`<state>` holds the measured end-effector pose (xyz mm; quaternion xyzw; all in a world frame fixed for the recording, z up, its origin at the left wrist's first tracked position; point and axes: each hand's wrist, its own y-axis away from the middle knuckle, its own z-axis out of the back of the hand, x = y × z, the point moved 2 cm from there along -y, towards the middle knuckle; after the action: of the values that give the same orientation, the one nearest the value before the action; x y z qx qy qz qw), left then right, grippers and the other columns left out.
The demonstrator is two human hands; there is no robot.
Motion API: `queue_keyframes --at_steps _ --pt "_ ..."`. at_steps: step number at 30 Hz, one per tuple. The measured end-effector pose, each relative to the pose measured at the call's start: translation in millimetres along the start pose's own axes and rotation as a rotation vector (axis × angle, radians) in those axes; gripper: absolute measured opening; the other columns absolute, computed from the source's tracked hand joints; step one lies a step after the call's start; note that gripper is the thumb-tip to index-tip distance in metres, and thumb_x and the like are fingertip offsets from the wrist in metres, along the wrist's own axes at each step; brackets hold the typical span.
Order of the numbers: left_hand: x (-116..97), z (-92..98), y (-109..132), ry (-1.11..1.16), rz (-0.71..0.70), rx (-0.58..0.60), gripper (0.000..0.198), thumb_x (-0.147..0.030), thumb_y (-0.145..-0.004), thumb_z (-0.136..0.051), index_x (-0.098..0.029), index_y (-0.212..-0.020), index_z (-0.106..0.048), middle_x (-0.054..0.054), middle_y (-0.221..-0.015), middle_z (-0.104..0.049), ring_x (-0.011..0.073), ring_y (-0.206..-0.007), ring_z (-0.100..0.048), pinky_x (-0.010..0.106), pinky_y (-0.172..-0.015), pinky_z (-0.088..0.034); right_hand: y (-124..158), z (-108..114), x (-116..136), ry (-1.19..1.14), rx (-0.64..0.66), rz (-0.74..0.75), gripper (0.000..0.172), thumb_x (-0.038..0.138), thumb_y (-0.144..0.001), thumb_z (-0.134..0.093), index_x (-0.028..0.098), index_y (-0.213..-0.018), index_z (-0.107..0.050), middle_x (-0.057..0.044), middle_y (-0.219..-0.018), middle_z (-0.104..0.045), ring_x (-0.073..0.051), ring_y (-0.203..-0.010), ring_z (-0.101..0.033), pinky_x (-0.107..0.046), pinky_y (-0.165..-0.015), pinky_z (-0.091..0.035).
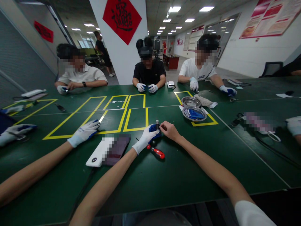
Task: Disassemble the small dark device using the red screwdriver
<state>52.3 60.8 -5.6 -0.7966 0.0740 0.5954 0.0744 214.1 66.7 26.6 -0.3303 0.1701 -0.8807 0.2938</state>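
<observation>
My left hand (148,137), in a white glove with blue palm, is closed around a small metal cylinder (157,123). The cylinder stands upright, its ridged silver top showing above the fingers and its lower part hidden. Close on its right is my bare right hand (169,130), the fingers bent and pinched together. Whether they touch the cylinder or hold something tiny, I cannot tell. On the table just below my hands lies a red and black screwdriver (158,153), partly behind the left hand.
A white power bank (100,152) and a blurred dark phone-like slab (117,150) lie left of my forearm. A co-worker's gloved hand (86,131) rests beyond them. Metal bowls (202,118) stand right, one with blue cloth. Yellow tape (113,131) marks the green table; three people sit opposite.
</observation>
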Motion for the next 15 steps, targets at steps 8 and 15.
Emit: queue_keyframes --at_steps 8,15 --pt "-3.0 5.7 0.6 -0.157 -0.029 -0.051 0.037 -0.023 -0.064 -0.077 -0.015 -0.097 -0.064 0.008 -0.094 -0.068 0.0197 -0.082 -0.064 0.037 -0.085 -0.049 1.2 -3.5 -1.5 0.104 0.078 0.074 0.013 0.022 -0.092 -0.047 0.017 -0.094 -0.058 -0.005 -0.092 -0.060 -0.013 -0.075 -0.056 -0.024 -0.071 -0.043" --pt "2.6 6.9 -5.0 -0.103 -0.007 -0.041 0.034 -0.021 -0.066 -0.075 -0.015 -0.097 -0.063 0.008 -0.097 -0.067 0.0197 -0.086 -0.064 0.036 -0.088 -0.047 2.0 -4.4 -2.1 0.189 0.101 0.107 0.018 0.024 -0.094 -0.043 0.018 -0.099 -0.059 -0.006 -0.098 -0.062 -0.014 -0.079 -0.058 -0.023 -0.073 -0.042"
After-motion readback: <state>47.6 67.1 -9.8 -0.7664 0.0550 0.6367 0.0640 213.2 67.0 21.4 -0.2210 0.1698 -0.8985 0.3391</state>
